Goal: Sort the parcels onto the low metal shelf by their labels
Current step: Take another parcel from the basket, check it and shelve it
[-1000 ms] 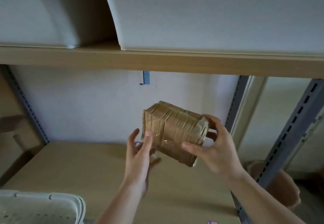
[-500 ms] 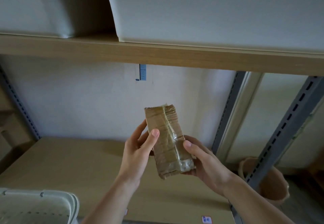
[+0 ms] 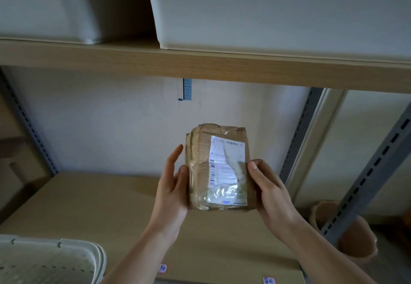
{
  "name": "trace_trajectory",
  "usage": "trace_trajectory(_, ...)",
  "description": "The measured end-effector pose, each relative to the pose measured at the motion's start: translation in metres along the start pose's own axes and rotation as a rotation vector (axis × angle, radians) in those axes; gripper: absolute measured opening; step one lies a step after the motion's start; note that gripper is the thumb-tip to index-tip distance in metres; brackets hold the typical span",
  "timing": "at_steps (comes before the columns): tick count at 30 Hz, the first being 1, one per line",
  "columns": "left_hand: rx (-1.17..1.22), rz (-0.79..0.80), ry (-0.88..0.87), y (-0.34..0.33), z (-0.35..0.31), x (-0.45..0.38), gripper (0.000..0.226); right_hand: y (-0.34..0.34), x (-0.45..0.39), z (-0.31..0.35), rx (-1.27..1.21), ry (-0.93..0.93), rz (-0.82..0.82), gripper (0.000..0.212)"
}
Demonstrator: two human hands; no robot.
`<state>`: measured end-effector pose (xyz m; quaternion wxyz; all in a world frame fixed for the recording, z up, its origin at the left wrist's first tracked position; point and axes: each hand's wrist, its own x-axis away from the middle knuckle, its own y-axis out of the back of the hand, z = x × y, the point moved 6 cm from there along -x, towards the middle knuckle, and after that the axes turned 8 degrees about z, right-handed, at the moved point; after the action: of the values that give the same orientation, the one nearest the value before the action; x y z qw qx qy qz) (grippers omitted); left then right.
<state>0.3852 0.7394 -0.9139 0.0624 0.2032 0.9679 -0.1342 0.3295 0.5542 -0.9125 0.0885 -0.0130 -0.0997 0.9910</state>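
A small brown cardboard parcel, wrapped in clear tape, is held upright in the air above the shelf board. Its white shipping label with a barcode faces me. My left hand grips the parcel's left side, thumb on the front and fingers stretched up. My right hand holds the right side, thumb on the label's edge. Two small tags are stuck on the shelf's front edge below the parcel.
A white perforated plastic basket sits at the lower left. Large pale bins rest on the wooden board overhead. Grey slotted uprights frame the right side, with a tan pot on the floor behind them.
The parcel has been turned in my hands from lying tilted, through edge-on, until its labelled face points at me. Both hands have shifted to its sides.
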Motion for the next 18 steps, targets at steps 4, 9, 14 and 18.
trace_trajectory(4, 0.132, 0.146, 0.043, -0.004, 0.001, 0.002, 0.053, -0.007, 0.003, 0.009, 0.074, 0.066, 0.002, 0.025)
trace_trajectory(9, 0.169, 0.11, -0.007, 0.004, -0.001, 0.003, 0.059, -0.018, 0.008, 0.006, -0.033, -0.055, 0.209, 0.036)
trace_trajectory(14, 0.232, 0.058, 0.013, 0.002, -0.002, 0.005, 0.063, -0.018, 0.01, -0.002, -0.057, -0.186, 0.49, 0.089)
trace_trajectory(18, 0.215, 0.052, 0.014, 0.003, -0.001, 0.006, 0.065, -0.016, 0.011, 0.001, 0.004, -0.124, 0.595, 0.1)
